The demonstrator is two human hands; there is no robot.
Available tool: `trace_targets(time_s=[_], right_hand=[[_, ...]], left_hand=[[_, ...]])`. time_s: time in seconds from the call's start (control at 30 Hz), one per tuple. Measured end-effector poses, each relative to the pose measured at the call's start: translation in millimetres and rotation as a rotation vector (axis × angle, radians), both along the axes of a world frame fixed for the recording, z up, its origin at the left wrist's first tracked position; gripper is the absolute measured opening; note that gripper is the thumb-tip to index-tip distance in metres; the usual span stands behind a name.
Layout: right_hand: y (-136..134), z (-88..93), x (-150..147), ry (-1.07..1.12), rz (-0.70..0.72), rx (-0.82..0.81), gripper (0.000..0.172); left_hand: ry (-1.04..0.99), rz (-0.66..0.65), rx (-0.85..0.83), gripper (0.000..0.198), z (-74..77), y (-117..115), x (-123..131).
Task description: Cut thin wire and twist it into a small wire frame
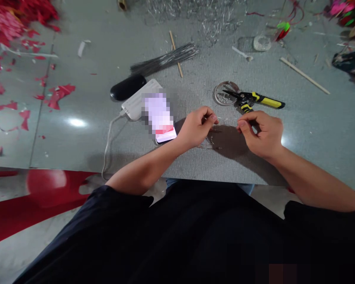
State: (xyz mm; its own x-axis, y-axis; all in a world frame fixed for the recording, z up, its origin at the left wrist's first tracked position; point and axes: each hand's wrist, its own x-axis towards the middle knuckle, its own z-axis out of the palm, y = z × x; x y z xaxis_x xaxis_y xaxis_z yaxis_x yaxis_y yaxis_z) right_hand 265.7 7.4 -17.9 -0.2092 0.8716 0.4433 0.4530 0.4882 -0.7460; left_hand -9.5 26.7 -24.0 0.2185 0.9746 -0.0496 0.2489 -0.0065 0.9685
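Observation:
My left hand is closed in a pinch above the grey table, just right of a lit phone. A thin bright strand, which looks like wire, sticks out from its fingertips toward the right. Thumb and forefinger of my right hand are pressed together a short way across from it; whatever they hold is too fine to make out. Pliers with yellow and black handles lie just beyond the right hand, their jaws over a small round dish. Fine wire bits lie below the hands.
A bundle of straight wires lies across a thin stick. Nearer are a black rounded case and a white power strip with its cable. Tangled wire covers the back; red scraps lie left, another stick right.

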Motion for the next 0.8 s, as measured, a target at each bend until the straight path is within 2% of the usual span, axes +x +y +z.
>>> trace_targets(time_s=[0.13,0.53,0.67,0.8], right_hand=[[-3,-2.4,-3,-0.052,-0.003,0.015,0.024],[-9,-5.5,-6,-0.224,-0.051,-0.04,0.03],[-10,-3.2,-7,-0.218,-0.016,-0.044,0.031],[-11,-1.3,-8,-0.201,0.007,-0.044,0.026]], left_hand=[[-0.046,-0.001,-0.04,0.023,3.0,-4,0],[-0.248,0.012,-0.328,0.03,18.6,-5,6],[-0.275,0.012,-0.366,0.027,18.8,-5,7],[-0.316,-0.041,-0.345,0.024,12.5,-5,5]])
